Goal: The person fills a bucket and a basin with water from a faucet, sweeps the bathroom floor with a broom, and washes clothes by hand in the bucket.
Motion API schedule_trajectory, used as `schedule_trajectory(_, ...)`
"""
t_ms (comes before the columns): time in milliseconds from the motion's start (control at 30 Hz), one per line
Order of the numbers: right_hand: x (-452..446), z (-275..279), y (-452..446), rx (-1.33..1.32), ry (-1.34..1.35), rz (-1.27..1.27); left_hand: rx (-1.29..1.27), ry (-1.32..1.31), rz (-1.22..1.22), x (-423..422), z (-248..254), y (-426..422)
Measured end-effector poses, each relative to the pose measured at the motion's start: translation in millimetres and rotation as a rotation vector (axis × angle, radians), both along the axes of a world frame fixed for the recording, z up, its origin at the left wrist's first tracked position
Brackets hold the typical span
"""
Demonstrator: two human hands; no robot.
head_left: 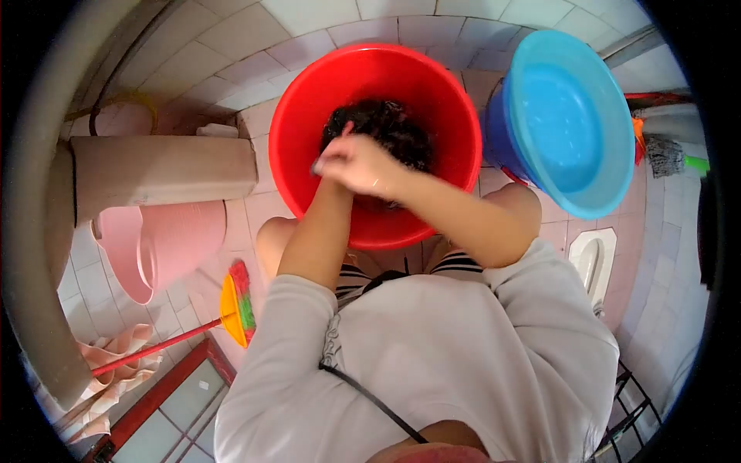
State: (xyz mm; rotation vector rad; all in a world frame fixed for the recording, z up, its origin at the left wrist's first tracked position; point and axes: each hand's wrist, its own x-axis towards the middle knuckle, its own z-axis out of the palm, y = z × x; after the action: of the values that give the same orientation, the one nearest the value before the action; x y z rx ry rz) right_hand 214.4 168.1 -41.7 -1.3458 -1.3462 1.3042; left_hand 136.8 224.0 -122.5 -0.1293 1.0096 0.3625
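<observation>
A large red tub [455, 92] stands between my knees, with a dark, wet, bunched mass that looks like cloth [397, 135] lying in water inside it. My right hand [361, 163] reaches across over the tub, its slightly blurred fingers curled over my left wrist. Only a fingertip or so of my left hand [349, 128] shows beyond the right one, just over the dark cloth. The rest of that hand is hidden, so its grip cannot be made out.
A light blue basin [532, 166] tops a darker blue bucket [500, 127] at the right. Left are a pink basket [181, 239] and a yellow broom [231, 309] with a red handle. A squat toilet [593, 266] is set in the floor at right, and a grey mop head [664, 154] hangs by the wall.
</observation>
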Motion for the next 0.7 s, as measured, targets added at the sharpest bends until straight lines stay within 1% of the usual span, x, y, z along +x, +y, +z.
schedule_trajectory(33, -14, 1, -10, 0.119, -0.018, 0.049, 0.061, -0.143, 0.02, -5, -2, -1)
schedule_trajectory(100, -32, -21, -17, 0.156, -0.019, -0.005, 0.154, -0.256, 0.064, -6, -9, -1)
schedule_trajectory(133, -26, -29, -9, 0.18, -0.098, -0.098, 0.192, -0.25, 0.082, -5, -17, 0)
schedule_trajectory(167, -17, -38, -1, 0.226, -0.268, -0.234, 0.242, -0.214, 0.095, 0, -23, 3)
schedule_trajectory(233, 19, -44, 13, 0.037, -0.471, -0.307, 0.355, -0.067, 0.09, 6, -36, 7)
schedule_trajectory(267, 41, -50, 19, 0.025, -0.613, -0.342, 0.443, 0.083, 0.046, 5, -35, 10)
schedule_trajectory(300, 65, -48, 21, -0.057, -0.725, -0.363, 0.536, 0.245, -0.027, 4, -25, 10)
schedule_trajectory(333, 89, -54, 23, -0.059, -0.758, -0.446, 0.634, 0.458, -0.112, 4, -3, 10)
schedule_trajectory(367, 109, -51, 20, -0.023, -0.7, -0.524, 0.935, 0.858, -0.272, 0, 8, 14)
schedule_trajectory(400, 123, -36, 15, 0.08, -0.657, -0.536, 1.157, 1.014, -0.433, -7, 33, 16)
schedule_trajectory(433, 131, -30, 14, 0.122, -0.563, -0.618, 1.274, 1.297, -0.704, -22, 23, 36)
schedule_trajectory(500, 132, 6, 12, 0.184, -0.38, -0.611, 1.27, 1.323, -0.964, -42, 43, 53)
schedule_trajectory(533, 131, 17, 14, 0.187, -0.377, -0.605, 1.319, 1.316, -1.014, -47, 54, 53)
schedule_trajectory(567, 126, 27, 20, 0.265, -0.303, -0.608, 1.373, 1.307, -1.064, -50, 63, 54)
schedule_trajectory(600, 122, 39, 25, 0.342, -0.229, -0.61, 1.5, 1.273, -1.084, -60, 48, 58)
schedule_trajectory(633, 119, 53, 27, 0.346, -0.226, -0.608, 1.5, 1.278, -1.081, -58, 58, 53)
schedule_trajectory(700, 114, 87, 33, 0.532, -0.152, -0.556, 1.313, 1.325, -1.476, -48, 80, 40)
